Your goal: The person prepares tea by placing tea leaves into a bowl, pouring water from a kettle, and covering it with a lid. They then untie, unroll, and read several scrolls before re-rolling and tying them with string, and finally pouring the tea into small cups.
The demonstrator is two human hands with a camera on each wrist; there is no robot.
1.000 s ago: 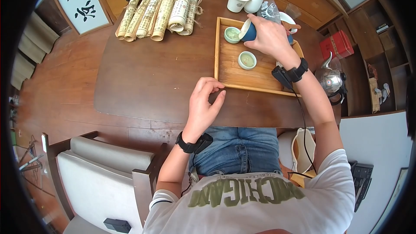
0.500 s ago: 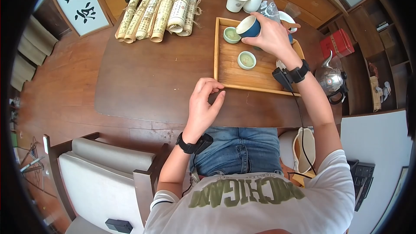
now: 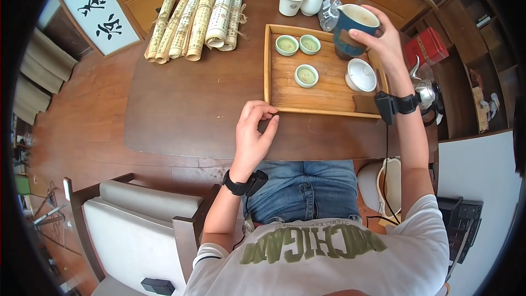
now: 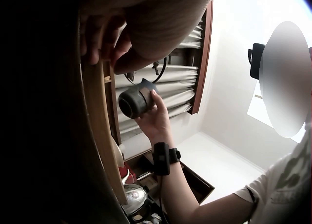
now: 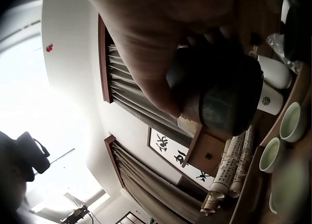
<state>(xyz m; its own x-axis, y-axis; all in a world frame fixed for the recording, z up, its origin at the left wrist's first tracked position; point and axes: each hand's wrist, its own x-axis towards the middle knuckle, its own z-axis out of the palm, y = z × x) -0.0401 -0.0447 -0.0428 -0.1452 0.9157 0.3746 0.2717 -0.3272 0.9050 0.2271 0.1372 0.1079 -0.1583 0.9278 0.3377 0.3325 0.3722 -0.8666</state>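
My right hand (image 3: 383, 41) grips a blue tea pitcher (image 3: 355, 24) with a pale inside and a pouring lip. It is upright over the back right of the wooden tray (image 3: 323, 104), and the left wrist view shows the pitcher (image 4: 134, 102) from below, raised in the air. Three small pale green teacups (image 3: 306, 76) holding light liquid stand on the tray's left half. A white lidded bowl (image 3: 360, 75) sits at the tray's right, near my right wrist. My left hand (image 3: 255, 129) rests with loosely bent fingers at the tray's front left corner, holding nothing.
Several tied paper scrolls (image 3: 203, 19) lie at the table's back left. Behind the tray stand a white cup (image 3: 291, 1), a white holder (image 3: 313, 1) with wooden tools and a clear plastic wrapper (image 3: 329, 13). A steel kettle (image 3: 426, 90) and red box (image 3: 426, 48) are at right.
The right hand has moved the pitcher right, away from the back teacups, and turned it from tilted to upright. The white lidded bowl has come into view. The left hand stays at the tray corner.
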